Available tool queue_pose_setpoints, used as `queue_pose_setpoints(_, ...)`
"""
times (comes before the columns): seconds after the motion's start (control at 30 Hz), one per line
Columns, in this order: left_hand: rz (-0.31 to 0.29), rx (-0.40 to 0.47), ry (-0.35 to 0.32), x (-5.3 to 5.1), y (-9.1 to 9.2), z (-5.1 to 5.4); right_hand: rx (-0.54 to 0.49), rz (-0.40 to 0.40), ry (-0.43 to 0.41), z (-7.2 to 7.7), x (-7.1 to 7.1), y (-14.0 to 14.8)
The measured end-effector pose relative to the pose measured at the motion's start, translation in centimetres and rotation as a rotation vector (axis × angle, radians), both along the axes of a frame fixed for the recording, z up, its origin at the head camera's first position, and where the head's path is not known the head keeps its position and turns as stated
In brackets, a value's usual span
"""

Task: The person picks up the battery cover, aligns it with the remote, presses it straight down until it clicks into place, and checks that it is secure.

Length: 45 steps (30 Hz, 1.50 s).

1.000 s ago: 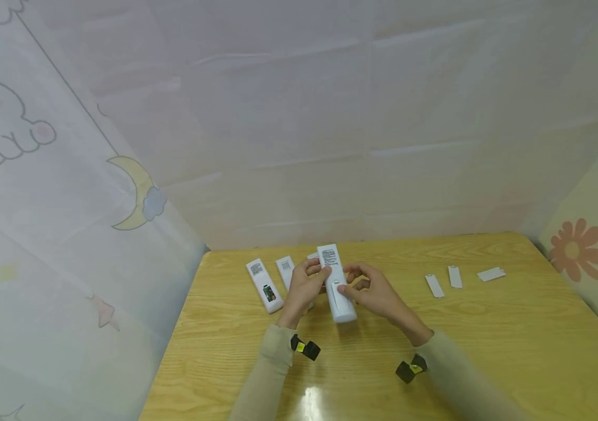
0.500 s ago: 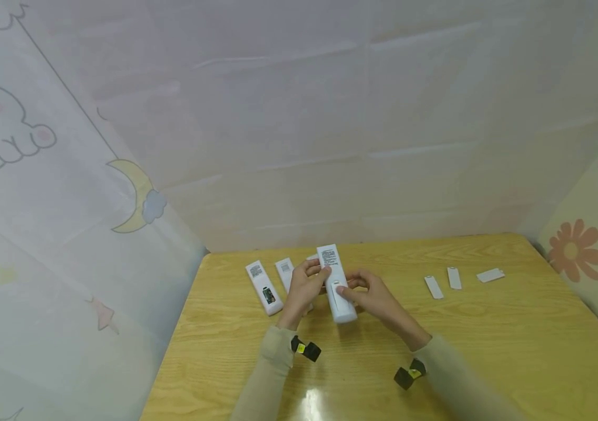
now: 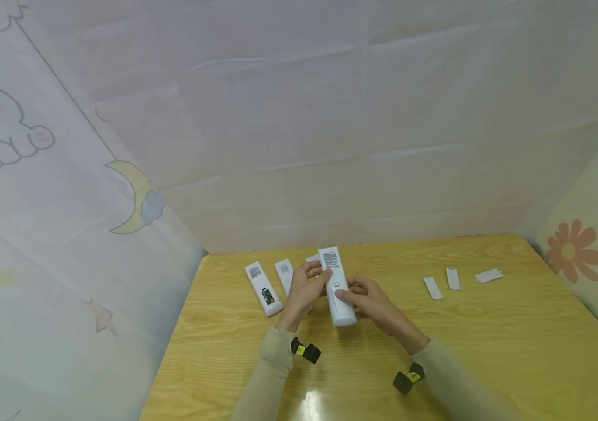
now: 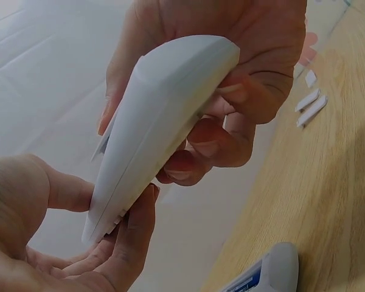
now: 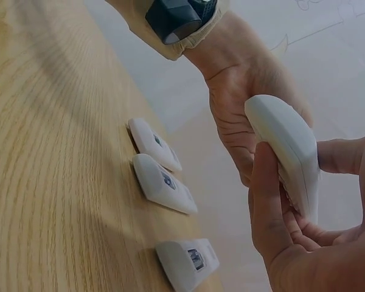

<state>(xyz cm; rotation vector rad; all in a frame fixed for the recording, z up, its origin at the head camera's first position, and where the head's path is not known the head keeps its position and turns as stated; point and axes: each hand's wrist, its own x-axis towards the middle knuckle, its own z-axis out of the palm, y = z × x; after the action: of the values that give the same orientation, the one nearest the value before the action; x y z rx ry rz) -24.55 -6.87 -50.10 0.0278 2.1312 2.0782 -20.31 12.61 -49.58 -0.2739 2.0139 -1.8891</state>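
A white remote control is held above the table, its labelled back toward the head camera. My left hand grips its upper part, with the thumb on the back and fingers beneath. My right hand holds the lower part, fingers curled underneath. The right thumb presses on a battery cover. Seen from the left wrist, the edge of this cover stands tilted away from the remote's back under that thumb. Whatever lies inside the battery compartment is hidden.
Left of the hands, three white remotes lie on the wooden table: one shows an uncovered battery compartment, a second and a third are partly hidden. Three loose covers lie at the right.
Both hands and the remote have shifted very slightly downward in the head view. The right thumb has moved a little down along the cover. The lying remotes and loose covers remain in place.
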Motion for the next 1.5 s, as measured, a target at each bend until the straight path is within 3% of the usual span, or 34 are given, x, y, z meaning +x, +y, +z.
queue_pose_setpoints(1.13,0.006,0.02,-0.008,0.1,-0.2,-0.2,0.005,-0.028,-0.019,-0.4,-0.5,-0.2)
queue_pose_setpoints(1.5,0.033,0.022,-0.007,0.4,-1.6,0.2,-0.008,-0.001,-0.006,-0.8,-0.4,-0.9)
